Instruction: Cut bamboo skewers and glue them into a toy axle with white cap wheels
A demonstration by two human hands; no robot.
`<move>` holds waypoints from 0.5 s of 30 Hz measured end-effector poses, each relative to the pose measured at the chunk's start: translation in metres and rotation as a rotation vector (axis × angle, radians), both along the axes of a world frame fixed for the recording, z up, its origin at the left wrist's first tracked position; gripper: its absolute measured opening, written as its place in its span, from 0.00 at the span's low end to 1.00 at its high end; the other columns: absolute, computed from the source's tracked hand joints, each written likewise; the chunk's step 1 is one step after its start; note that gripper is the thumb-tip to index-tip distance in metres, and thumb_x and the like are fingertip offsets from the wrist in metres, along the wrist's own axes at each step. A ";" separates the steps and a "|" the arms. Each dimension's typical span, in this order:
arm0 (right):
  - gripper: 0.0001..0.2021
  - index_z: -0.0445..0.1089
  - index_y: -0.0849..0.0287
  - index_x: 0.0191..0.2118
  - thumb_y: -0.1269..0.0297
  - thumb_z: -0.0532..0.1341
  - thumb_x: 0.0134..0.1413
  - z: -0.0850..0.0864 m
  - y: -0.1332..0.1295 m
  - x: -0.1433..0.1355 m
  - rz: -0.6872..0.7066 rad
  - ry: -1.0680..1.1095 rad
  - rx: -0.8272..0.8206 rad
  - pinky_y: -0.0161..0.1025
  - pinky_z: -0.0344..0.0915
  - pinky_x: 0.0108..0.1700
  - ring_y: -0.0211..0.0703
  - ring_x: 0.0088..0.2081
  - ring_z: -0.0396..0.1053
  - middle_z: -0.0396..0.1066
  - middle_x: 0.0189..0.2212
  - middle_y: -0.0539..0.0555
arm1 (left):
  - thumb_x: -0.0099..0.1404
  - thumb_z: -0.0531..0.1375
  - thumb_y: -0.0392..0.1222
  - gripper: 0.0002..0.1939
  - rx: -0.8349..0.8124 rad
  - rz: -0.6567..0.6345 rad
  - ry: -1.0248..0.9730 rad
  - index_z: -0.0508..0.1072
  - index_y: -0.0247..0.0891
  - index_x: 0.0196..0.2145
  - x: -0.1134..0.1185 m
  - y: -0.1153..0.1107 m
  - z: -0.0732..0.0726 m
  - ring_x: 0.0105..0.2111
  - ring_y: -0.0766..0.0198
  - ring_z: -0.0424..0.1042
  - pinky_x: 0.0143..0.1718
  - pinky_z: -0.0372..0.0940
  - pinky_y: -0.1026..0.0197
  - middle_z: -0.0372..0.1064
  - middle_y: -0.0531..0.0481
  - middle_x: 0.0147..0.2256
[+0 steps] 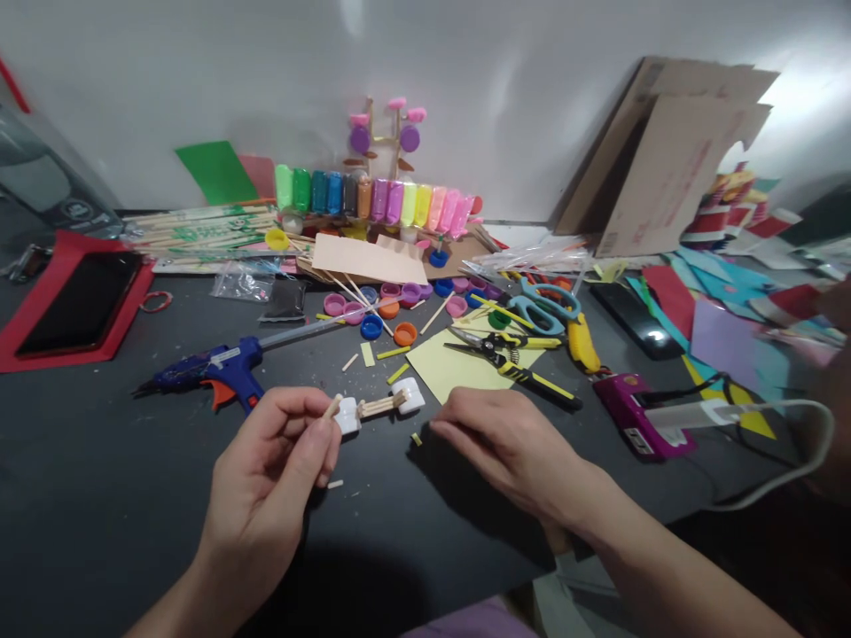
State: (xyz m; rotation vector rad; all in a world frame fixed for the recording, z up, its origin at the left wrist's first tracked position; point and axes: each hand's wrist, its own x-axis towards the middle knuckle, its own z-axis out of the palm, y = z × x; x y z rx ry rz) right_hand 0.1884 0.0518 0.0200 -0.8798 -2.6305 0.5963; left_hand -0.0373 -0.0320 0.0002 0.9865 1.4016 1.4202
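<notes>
My left hand (283, 465) is closed, pinching a short wooden stick (332, 408) between thumb and forefinger. Just beyond those fingertips is a small model of white blocks (407, 395) joined by a little bridge of wooden sticks (378, 407). I cannot tell whether the left fingers touch its nearer white block (347, 415). To the right, my right hand (502, 447) hovers low over the dark table with its fingers pressed together; whatever they may hold is hidden. A tiny yellow scrap (416, 439) lies between the hands, and a short stick piece (335, 484) lies beside the left.
A blue glue gun (230, 365) lies at left. Black-and-yellow pliers (505, 359) rest on yellow paper (439, 359), near blue scissors (545, 306) and a yellow cutter (582, 344). A purple power strip (638, 416) with cables sits right. Colored clay packs (365, 197) line the back.
</notes>
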 end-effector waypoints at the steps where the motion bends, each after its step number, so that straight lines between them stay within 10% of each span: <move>1: 0.10 0.71 0.62 0.39 0.71 0.52 0.67 0.002 0.002 0.000 -0.011 0.038 0.017 0.33 0.60 0.32 0.38 0.28 0.67 0.72 0.29 0.53 | 0.68 0.60 0.41 0.03 0.019 0.024 -0.019 0.71 0.41 0.37 -0.001 0.000 0.001 0.20 0.70 0.63 0.21 0.60 0.69 0.66 0.57 0.21; 4: 0.13 0.71 0.64 0.45 0.75 0.50 0.65 0.010 0.014 -0.005 -0.046 0.108 0.042 0.32 0.60 0.33 0.37 0.29 0.69 0.73 0.29 0.53 | 0.68 0.61 0.40 0.01 0.130 0.150 -0.097 0.72 0.43 0.38 -0.006 0.003 0.009 0.22 0.69 0.64 0.20 0.59 0.67 0.67 0.56 0.24; 8: 0.17 0.71 0.60 0.28 0.61 0.54 0.68 0.024 0.040 -0.032 -0.112 0.047 -0.010 0.34 0.53 0.27 0.34 0.21 0.59 0.65 0.18 0.46 | 0.62 0.65 0.34 0.04 0.432 0.364 -0.172 0.75 0.41 0.35 -0.019 0.013 0.021 0.22 0.69 0.64 0.18 0.56 0.63 0.68 0.53 0.30; 15: 0.16 0.75 0.61 0.32 0.55 0.58 0.65 0.030 0.063 -0.138 0.041 -0.307 -0.183 0.35 0.59 0.31 0.40 0.30 0.70 0.77 0.30 0.55 | 0.61 0.65 0.32 0.05 0.644 0.559 -0.153 0.77 0.40 0.35 -0.038 0.020 0.028 0.23 0.70 0.64 0.18 0.58 0.64 0.68 0.53 0.32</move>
